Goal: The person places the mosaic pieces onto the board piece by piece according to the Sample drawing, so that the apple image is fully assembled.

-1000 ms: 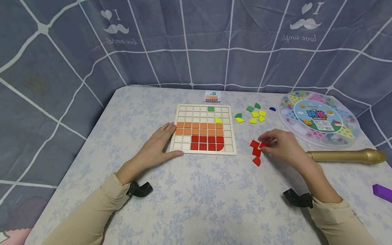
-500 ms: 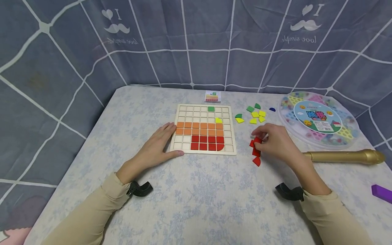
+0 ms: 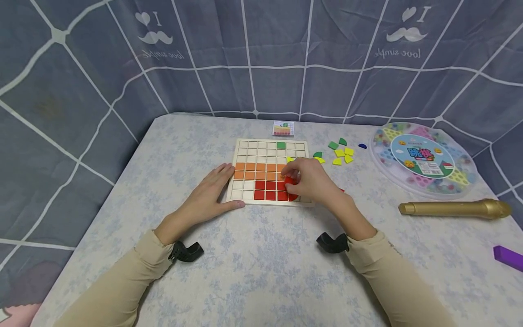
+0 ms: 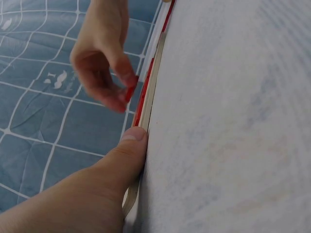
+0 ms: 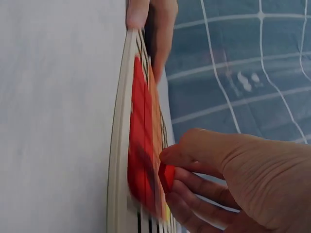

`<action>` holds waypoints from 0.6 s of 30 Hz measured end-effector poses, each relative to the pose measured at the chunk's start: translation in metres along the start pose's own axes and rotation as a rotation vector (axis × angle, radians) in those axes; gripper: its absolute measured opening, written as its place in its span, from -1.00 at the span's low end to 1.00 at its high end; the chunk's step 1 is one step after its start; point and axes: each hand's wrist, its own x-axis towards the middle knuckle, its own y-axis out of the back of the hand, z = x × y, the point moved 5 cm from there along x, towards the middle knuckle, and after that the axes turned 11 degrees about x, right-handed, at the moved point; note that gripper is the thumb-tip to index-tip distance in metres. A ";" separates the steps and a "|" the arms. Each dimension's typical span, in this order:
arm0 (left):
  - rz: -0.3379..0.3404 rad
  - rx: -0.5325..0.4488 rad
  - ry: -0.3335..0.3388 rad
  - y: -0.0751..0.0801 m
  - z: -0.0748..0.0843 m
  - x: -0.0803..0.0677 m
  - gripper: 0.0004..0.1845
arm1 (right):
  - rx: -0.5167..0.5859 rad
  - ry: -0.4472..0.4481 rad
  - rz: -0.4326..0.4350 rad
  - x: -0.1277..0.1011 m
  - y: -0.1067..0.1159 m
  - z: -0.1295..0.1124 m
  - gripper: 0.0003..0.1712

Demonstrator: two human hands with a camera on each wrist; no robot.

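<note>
A square wooden grid board [image 3: 267, 203] lies on the table, with rows of orange tiles [image 3: 260, 171] and red tiles [image 3: 270, 190], plus a green tile [image 3: 281, 145] near its far side. My left hand [image 3: 209, 193] rests at the board's left edge, fingers extended, its thumb on the near rim, as the left wrist view also shows. My right hand [image 3: 312, 181] is over the right part of the board and pinches a red tile [image 5: 167, 177] between thumb and fingers. In the right wrist view that tile is tilted just above the board. The hand hides the yellow tile partly.
Loose yellow pieces [image 3: 340, 153], green pieces [image 3: 333, 145] and a dark blue piece [image 3: 362, 146] lie right of the board. A small picture card [image 3: 283, 128] sits behind it. Farther right are a round plastic game box [image 3: 384, 172], a gold microphone-like stick [image 3: 453, 209] and a purple block [image 3: 508, 257].
My right hand has picked up a red tile from the loose red pieces and carried it left over the board. The left hand has stayed in place.
</note>
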 end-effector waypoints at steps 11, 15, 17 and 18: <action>-0.012 -0.009 0.016 0.000 -0.001 0.000 0.15 | 0.078 0.083 -0.060 0.025 -0.047 -0.034 -0.78; -0.015 -0.012 0.013 0.000 -0.001 -0.001 0.15 | 0.099 0.108 -0.053 0.029 -0.057 -0.040 -0.81; -0.010 -0.014 0.010 0.000 -0.001 -0.001 0.15 | 0.109 0.114 -0.047 0.031 -0.060 -0.042 -0.83; -0.008 -0.014 0.008 0.000 -0.001 -0.001 0.15 | 0.117 0.116 -0.045 0.031 -0.061 -0.042 -0.84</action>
